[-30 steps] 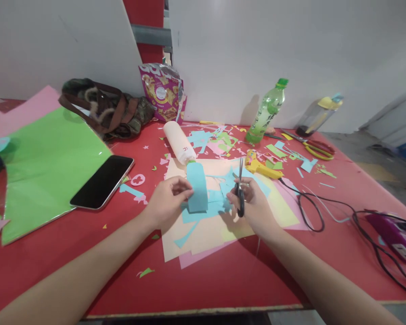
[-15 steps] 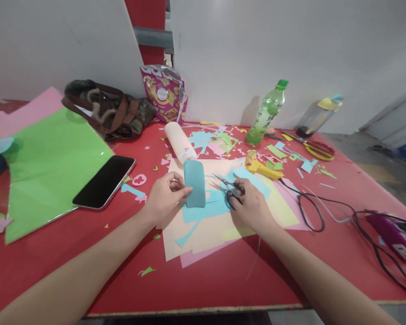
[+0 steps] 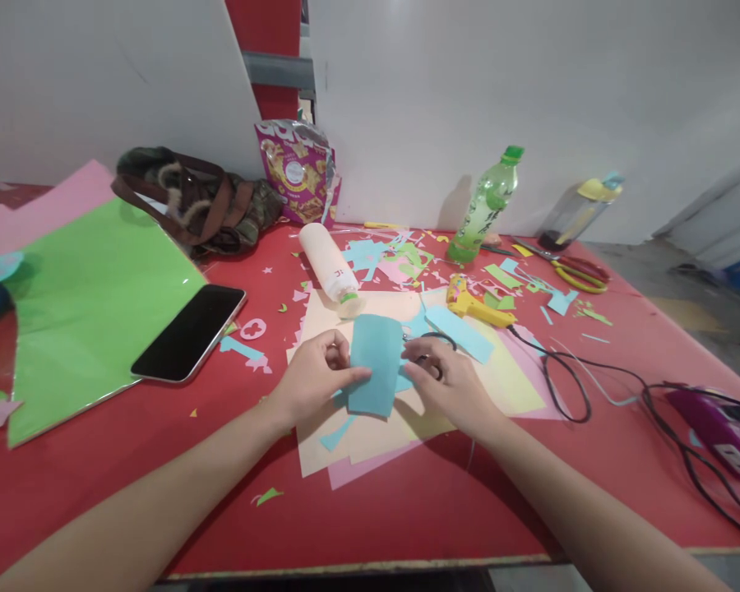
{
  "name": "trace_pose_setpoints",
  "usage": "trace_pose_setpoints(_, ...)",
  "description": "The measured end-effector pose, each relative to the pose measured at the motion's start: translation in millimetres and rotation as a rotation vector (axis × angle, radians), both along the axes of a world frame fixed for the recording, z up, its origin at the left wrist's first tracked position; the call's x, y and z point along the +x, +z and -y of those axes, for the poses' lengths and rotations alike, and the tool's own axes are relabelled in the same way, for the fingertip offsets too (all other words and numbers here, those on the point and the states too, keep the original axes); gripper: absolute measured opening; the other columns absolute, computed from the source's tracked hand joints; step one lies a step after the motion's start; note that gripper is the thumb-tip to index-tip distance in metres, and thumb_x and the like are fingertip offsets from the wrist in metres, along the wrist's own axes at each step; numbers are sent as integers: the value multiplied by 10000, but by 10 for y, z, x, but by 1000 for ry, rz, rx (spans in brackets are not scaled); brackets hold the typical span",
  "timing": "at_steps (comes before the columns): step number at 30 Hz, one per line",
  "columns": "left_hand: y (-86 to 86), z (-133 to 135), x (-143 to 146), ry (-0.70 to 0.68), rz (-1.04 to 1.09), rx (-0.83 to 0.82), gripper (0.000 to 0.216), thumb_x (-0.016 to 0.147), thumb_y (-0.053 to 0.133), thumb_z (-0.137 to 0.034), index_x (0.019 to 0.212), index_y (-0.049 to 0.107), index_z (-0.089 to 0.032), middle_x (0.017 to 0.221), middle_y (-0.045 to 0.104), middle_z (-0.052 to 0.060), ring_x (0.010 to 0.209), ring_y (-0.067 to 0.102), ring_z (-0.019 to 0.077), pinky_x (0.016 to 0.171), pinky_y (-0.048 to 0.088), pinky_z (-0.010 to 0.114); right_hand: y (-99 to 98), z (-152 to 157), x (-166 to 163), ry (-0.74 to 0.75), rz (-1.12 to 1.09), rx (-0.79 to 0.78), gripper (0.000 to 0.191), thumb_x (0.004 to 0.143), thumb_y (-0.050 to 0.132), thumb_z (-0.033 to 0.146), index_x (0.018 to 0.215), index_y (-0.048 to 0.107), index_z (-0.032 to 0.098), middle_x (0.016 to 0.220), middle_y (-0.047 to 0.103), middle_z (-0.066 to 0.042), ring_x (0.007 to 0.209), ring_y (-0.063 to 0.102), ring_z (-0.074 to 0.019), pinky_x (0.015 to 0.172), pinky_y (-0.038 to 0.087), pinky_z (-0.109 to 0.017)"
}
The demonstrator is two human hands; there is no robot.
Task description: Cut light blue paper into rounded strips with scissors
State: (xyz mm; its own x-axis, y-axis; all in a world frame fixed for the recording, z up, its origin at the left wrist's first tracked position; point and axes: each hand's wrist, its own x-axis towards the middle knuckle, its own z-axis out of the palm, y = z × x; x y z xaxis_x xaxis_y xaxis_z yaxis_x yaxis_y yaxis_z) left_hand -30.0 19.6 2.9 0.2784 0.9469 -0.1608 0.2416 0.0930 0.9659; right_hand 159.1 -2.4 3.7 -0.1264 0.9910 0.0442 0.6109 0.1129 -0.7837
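Observation:
My left hand [image 3: 317,374] pinches a rounded light-blue paper piece [image 3: 375,366] by its left edge, thumb in front, holding it above the stacked paper sheets. My right hand [image 3: 447,382] is at the piece's right edge, with thumb and fingers bent and a small gap between them. Whether its fingertips touch the paper is not clear. Black-handled scissors [image 3: 447,337] show behind the right fingers, partly hidden, and appear to lie on the sheets. Just beyond the blue piece, a white bottle [image 3: 326,261] of glue-like shape lies on its side.
A yellow glue gun [image 3: 478,306] with a black cord lies at right, near a purple power strip [image 3: 719,432]. A phone [image 3: 190,333] rests on a green sheet [image 3: 92,296] at left. Behind stand a snack bag [image 3: 296,168] and green bottle [image 3: 488,205]. Paper scraps [image 3: 370,255] are scattered.
The blue piece has come nearer to me and to the right in my left hand. My right hand has moved left to its edge, off the scissors' handles.

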Motion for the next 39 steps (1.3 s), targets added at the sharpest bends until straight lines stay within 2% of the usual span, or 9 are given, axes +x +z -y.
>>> trace_pose_setpoints(3, -5, 49, 37, -61, -4, 4, 336, 567, 670, -260, 609, 346, -181, 512, 380, -89, 477, 395, 60, 456, 355, 181, 11, 29, -36, 11, -203, -80, 232, 701, 562, 284, 904, 514, 184, 866, 626, -63, 783, 594, -187, 683, 454, -321)
trace_pose_setpoints(9, -13, 122, 74, -158, -35, -10, 296, 568, 670, -280, 644, 401, -181, 477, 392, -90, 465, 402, 74, 455, 355, 192, 28, 35, -34, 42, -398, -235, 104, 696, 553, 234, 779, 539, 172, 652, 622, -13, 626, 590, -167, 618, 461, -308)
trace_pose_setpoints(14, 6, 133, 67, -219, -47, 76, 147, 718, 527, -303, 664, 476, -176, 540, 516, -38, 515, 503, 107, 496, 394, 211, 29, -2, -15, 7, -392, -188, 58, 687, 538, 227, 671, 548, 173, 658, 601, -9, 627, 564, -158, 605, 441, -293)
trace_pose_setpoints(17, 31, 116, 50, -252, -111, 139, 177, 788, 424, -290, 677, 501, -176, 587, 575, -8, 547, 562, 124, 552, 428, 232, 34, -54, 30, -56, -365, -134, 68, 688, 503, 221, 705, 548, 173, 687, 596, -15, 647, 556, -159, 626, 434, -294)
trace_pose_setpoints(20, 26, 86, 19, -291, -345, 331, 206, 809, 396, -279, 682, 520, -175, 638, 598, 19, 607, 561, 149, 606, 427, 268, 50, -130, 126, -147, -254, -57, 137, 729, 432, 260, 788, 522, 175, 756, 598, -37, 691, 560, -172, 633, 438, -298)
trace_pose_setpoints(23, -19, 65, -7, -378, -655, 587, 215, 811, 398, -288, 729, 546, -156, 751, 600, 75, 726, 524, 207, 661, 407, 331, 45, -222, 265, -294, 245, 78, 166, 776, 338, 236, 796, 492, 180, 746, 590, -51, 690, 556, -184, 618, 435, -303)
trace_pose_setpoints(26, -59, 71, -5, -443, -796, 725, 246, 810, 406, -330, 815, 548, -130, 856, 572, 120, 826, 479, 252, 722, 384, 381, 5, -303, 397, -354, 438, 106, 104, 732, 387, 172, 749, 486, 145, 804, 571, -136, 794, 522, -263, 693, 395, -376)
trace_pose_setpoints(29, -62, 93, 19, -409, -851, 732, 282, 801, 425, -382, 845, 528, -124, 887, 549, 126, 854, 457, 261, 739, 373, 390, -49, -343, 479, -347, 568, 110, 113, 719, 389, 125, 748, 497, 111, 862, 553, -199, 891, 486, -309, 755, 358, -397)
trace_pose_setpoints(39, -26, 130, 39, -391, -1032, 518, 272, 760, 513, -382, 811, 477, -116, 793, 530, 71, 777, 485, 224, 665, 384, 321, -128, -331, 498, -348, 716, 113, 140, 722, 387, 110, 772, 517, 111, 838, 572, -171, 852, 509, -280, 690, 367, -351)
